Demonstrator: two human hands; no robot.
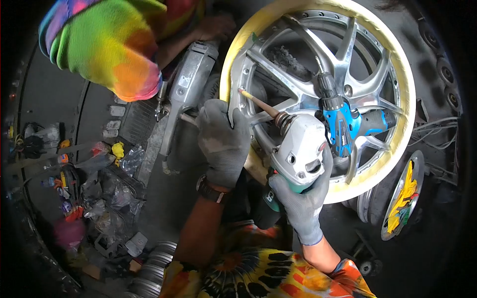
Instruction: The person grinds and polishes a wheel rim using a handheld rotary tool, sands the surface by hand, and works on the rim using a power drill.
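My left hand [222,141], in a grey glove, is closed on the left edge of a large spoked wheel [340,74], its thumb on the near face. A yellowish covering runs round the wheel's outer rim. My right hand [307,201], also gloved, grips an angle grinder [301,149] with a silver head and green body. A tapered, pointed attachment [259,104] extends from the grinder, its tip by the holes along the inside of the rim. On the spokes lies a blue and black cordless drill [345,119], with neither hand touching it.
At upper left, a person in a tie-dye sleeve [114,49] has a hand [216,26] by a grey power tool [191,74]. Plastic bags and small items [112,193] clutter the left. A round metal part with yellow cloth [403,198] stands at lower right.
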